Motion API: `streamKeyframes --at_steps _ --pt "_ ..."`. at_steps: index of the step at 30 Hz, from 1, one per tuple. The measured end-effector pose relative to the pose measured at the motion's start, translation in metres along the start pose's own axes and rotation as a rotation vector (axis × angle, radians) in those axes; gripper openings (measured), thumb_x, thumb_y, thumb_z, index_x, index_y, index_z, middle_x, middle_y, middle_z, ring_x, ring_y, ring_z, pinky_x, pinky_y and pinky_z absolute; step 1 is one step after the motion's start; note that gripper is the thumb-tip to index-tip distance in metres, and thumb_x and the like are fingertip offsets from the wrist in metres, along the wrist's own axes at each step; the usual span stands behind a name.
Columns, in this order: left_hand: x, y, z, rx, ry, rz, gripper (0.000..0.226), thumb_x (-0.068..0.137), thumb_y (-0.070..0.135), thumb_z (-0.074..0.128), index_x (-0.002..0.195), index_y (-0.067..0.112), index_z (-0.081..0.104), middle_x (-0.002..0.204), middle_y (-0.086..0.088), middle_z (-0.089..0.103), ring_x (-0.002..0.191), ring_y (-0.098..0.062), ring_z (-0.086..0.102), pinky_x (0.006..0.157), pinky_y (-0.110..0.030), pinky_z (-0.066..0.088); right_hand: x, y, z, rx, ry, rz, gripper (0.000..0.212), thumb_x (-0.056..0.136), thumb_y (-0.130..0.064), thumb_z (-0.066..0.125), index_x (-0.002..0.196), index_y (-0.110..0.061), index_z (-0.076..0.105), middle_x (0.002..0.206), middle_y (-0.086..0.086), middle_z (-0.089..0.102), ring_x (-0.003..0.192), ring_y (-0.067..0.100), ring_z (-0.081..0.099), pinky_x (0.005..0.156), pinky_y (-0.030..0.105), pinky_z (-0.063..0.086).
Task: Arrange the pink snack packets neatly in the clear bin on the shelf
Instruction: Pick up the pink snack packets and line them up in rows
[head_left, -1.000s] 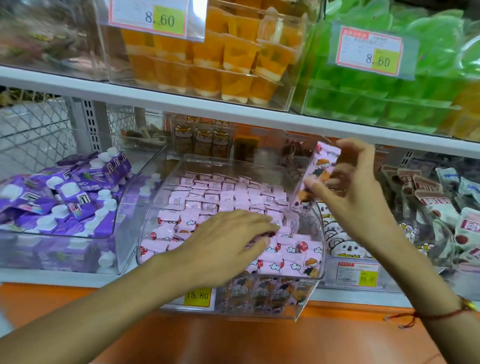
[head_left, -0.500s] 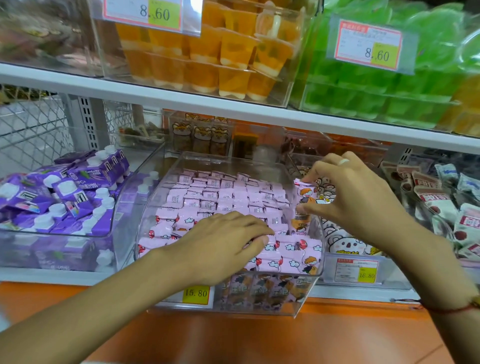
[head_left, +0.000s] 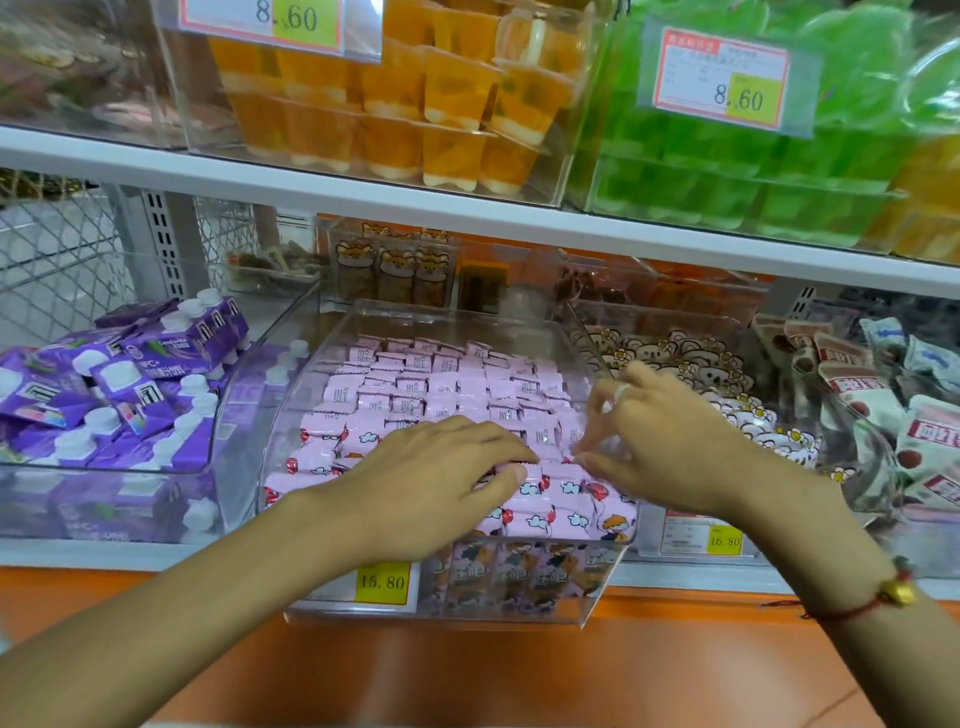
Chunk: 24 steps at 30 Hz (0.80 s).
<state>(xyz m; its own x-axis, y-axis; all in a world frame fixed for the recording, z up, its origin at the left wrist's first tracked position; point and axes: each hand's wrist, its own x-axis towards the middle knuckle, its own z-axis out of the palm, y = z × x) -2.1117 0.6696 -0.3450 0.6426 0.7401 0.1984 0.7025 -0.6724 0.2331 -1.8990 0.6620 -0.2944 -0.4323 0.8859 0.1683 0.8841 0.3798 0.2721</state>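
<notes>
**Both hands down in the pink packet bin**

Head view: the clear bin (head_left: 605, 587) sits at the shelf's front edge, packed with rows of pink snack packets (head_left: 441, 382). The left hand (head_left: 434, 480) lies flat, fingers straight, pressing on the front rows. The right hand (head_left: 670, 441) hovers by the bin's right wall, fingertips (head_left: 584, 460) curled, pinching at a packet's edge there. Purple cartons (head_left: 119, 374) fill the neighbouring bin, left.
</notes>
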Motion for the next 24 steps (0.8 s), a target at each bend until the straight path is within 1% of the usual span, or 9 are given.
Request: streamKeyframes --at_steps 4,6,8,12,16,18,21,22,24 --pt "0.001 0.001 -0.002 -0.016 0.075 -0.005 0.036 0.099 0.046 0.032 0.132 0.040 0.046 0.133 0.022 0.049 0.118 -0.002 0.042 0.096 -0.029 0.038 0.001 -0.003 0.004 -0.030 -0.015 0.004 0.032 0.095 -0.047 0.042 0.112 -0.036 0.066 0.115 -0.010 0.056 0.102 0.015 0.036 0.073 0.027 0.019" --pt "0.004 0.003 -0.002 -0.010 0.154 0.013 0.035 0.099 0.042 0.036 0.132 0.037 0.046 0.132 0.021 0.049 0.118 -0.003 0.042 0.095 -0.029 0.038 0.002 -0.002 0.002 0.023 0.045 0.043 0.026 0.094 -0.042 0.047 0.108 -0.035 0.068 0.114 -0.010 0.059 0.102 0.015 0.038 0.074 0.027 0.024" --pt "0.009 0.008 -0.001 -0.014 0.188 0.024 0.036 0.099 0.040 0.034 0.133 0.036 0.045 0.133 0.020 0.047 0.118 -0.003 0.041 0.092 -0.027 0.039 0.001 -0.001 -0.002 0.087 0.163 0.107 0.021 0.093 -0.034 0.052 0.105 -0.034 0.069 0.111 -0.009 0.061 0.102 0.015 0.042 0.072 0.026 0.027" --pt "0.018 0.017 0.009 0.034 -0.020 0.032 0.043 0.101 0.042 0.023 0.140 0.034 0.039 0.142 0.017 0.038 0.126 -0.007 0.033 0.101 -0.032 0.035 0.002 0.003 -0.011 0.201 0.405 0.231 0.015 0.089 -0.025 0.058 0.096 -0.028 0.071 0.085 -0.010 0.059 0.085 0.012 0.041 0.065 0.027 0.032" --pt "0.019 0.018 0.002 0.061 -0.060 0.042 0.043 0.102 0.043 0.022 0.140 0.033 0.041 0.143 0.015 0.039 0.126 -0.009 0.035 0.104 -0.035 0.033 0.006 -0.001 -0.011 0.261 0.389 0.255 0.014 0.088 -0.024 0.059 0.096 -0.026 0.071 0.078 -0.011 0.055 0.079 0.013 0.050 0.065 0.028 0.040" --pt "0.009 0.014 -0.005 0.065 0.063 0.042 0.040 0.101 0.045 0.026 0.133 0.034 0.048 0.136 0.016 0.048 0.122 -0.007 0.040 0.100 -0.032 0.037 0.007 -0.004 -0.012 0.320 0.382 0.265 0.016 0.088 -0.021 0.060 0.098 -0.024 0.071 0.077 -0.011 0.057 0.075 0.012 0.055 0.068 0.027 0.044" --pt "-0.016 -0.007 -0.030 0.044 0.419 -0.103 0.028 0.094 0.042 0.045 0.121 0.039 0.053 0.123 0.024 0.053 0.111 0.000 0.046 0.082 -0.024 0.039 0.011 -0.016 -0.006 0.435 0.399 0.243 0.020 0.090 -0.020 0.058 0.106 -0.025 0.068 0.086 -0.007 0.066 0.075 0.010 0.060 0.074 0.030 0.052" --pt "-0.026 -0.017 -0.041 0.042 0.529 -0.174 0.028 0.091 0.040 0.050 0.119 0.040 0.054 0.119 0.024 0.054 0.106 0.000 0.048 0.079 -0.024 0.039 0.012 -0.025 -0.003 0.486 0.388 0.209 0.022 0.091 -0.022 0.056 0.111 -0.025 0.066 0.094 -0.006 0.067 0.081 0.010 0.061 0.078 0.032 0.053" --pt "-0.044 -0.035 -0.058 0.005 0.680 -0.297 0.030 0.086 0.036 0.058 0.116 0.037 0.054 0.109 0.019 0.054 0.095 -0.004 0.053 0.074 -0.028 0.044 0.016 -0.046 0.006 0.562 0.305 0.097 0.032 0.095 -0.032 0.050 0.127 -0.027 0.056 0.122 -0.005 0.060 0.105 0.011 0.056 0.092 0.022 0.043"
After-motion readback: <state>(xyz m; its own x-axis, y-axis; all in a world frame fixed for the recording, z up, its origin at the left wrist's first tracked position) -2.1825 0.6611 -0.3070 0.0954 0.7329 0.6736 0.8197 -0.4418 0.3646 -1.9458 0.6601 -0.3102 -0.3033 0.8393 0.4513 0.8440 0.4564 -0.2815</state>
